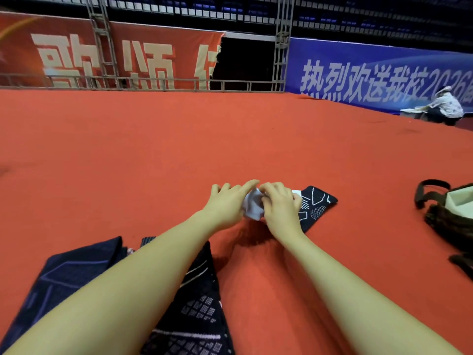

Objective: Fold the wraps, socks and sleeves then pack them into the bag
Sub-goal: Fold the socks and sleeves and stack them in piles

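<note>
A small white sock [252, 207] sits bunched on the red carpet between my two hands. My left hand [225, 204] lies against its left side with the fingers stretched forward over it. My right hand [280, 204] curls round the sock's right side. Just right of my right hand lies a folded black sleeve [318, 201] with white line patterns. More dark patterned sleeves [197, 303] lie spread under my left forearm near the bottom of the view. The brown bag [450, 216] stands open at the right edge, showing a pale lining.
Red carpet [153, 155] covers the floor all around. Metal railings and red and blue banners stand at the far edge. A person [445, 106] crouches at the far right by the blue banner.
</note>
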The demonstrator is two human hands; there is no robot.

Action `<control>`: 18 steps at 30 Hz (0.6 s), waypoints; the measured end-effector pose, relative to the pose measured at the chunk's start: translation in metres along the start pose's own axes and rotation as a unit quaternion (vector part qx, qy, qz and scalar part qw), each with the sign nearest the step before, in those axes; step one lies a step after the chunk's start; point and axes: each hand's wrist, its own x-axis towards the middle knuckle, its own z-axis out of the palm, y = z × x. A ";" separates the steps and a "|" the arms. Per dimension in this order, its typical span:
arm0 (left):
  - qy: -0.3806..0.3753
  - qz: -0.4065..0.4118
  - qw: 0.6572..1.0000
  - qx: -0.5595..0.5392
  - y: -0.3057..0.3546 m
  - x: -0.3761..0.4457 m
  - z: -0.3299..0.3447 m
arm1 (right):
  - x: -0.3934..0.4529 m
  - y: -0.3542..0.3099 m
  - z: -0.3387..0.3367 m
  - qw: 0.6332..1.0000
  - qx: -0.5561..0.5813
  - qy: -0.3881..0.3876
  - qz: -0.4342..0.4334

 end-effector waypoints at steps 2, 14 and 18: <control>0.014 0.003 1.000 0.007 0.001 -0.017 -0.019 | -0.003 -0.018 -0.013 1.000 0.023 0.003 -0.020; 0.063 0.046 0.995 -0.067 -0.025 -0.163 -0.107 | -0.070 -0.144 -0.055 0.986 0.133 0.005 -0.097; 0.104 0.015 0.988 -0.111 -0.031 -0.205 -0.118 | -0.090 -0.181 -0.059 0.980 0.165 0.005 -0.115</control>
